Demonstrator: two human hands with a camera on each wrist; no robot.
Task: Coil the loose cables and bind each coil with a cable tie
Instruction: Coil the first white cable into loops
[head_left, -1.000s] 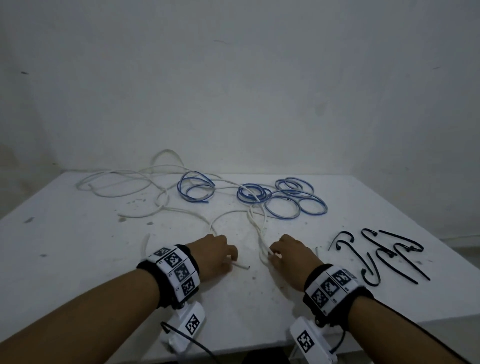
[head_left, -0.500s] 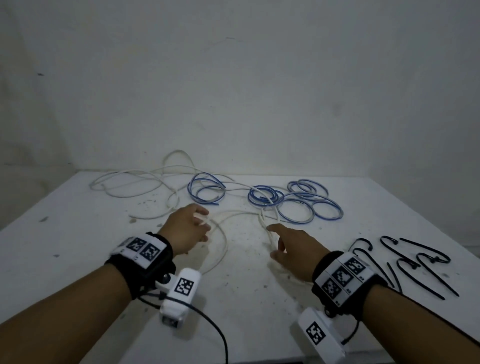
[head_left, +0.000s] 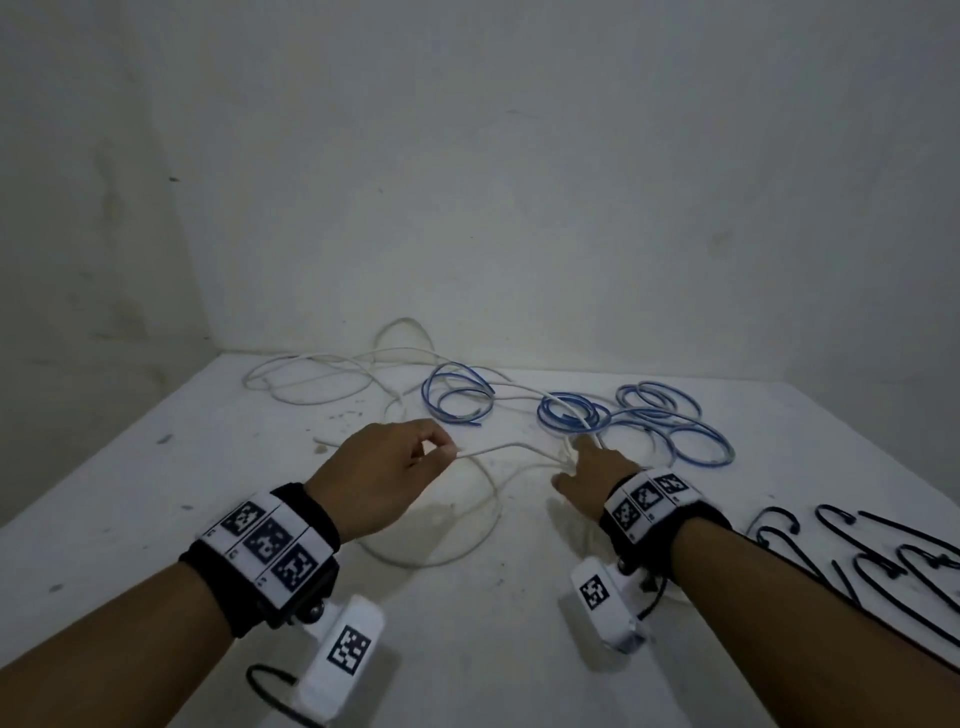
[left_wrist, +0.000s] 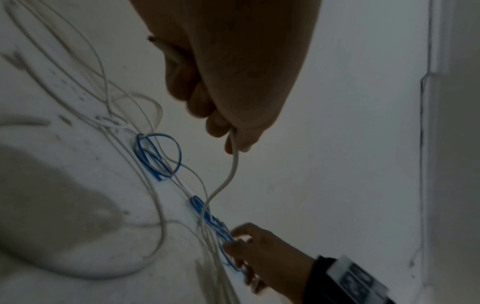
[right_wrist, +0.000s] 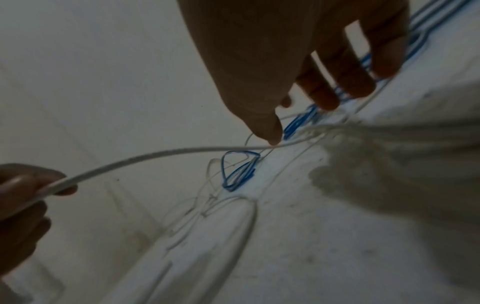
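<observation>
White cable (head_left: 498, 448) pinched in left hand (head_left: 376, 470), right hand (head_left: 589, 475) reaching.

The right hand (right_wrist: 298, 61) reaches down with fingers (right_wrist: 350, 78) spread and nearly straight over blue cable (right_wrist: 239, 170) loops on the worktop (right_wrist: 337, 257). The left hand (right_wrist: 20, 205) pinches a white cable (right_wrist: 155, 155) stretched under the right thumb.
</observation>
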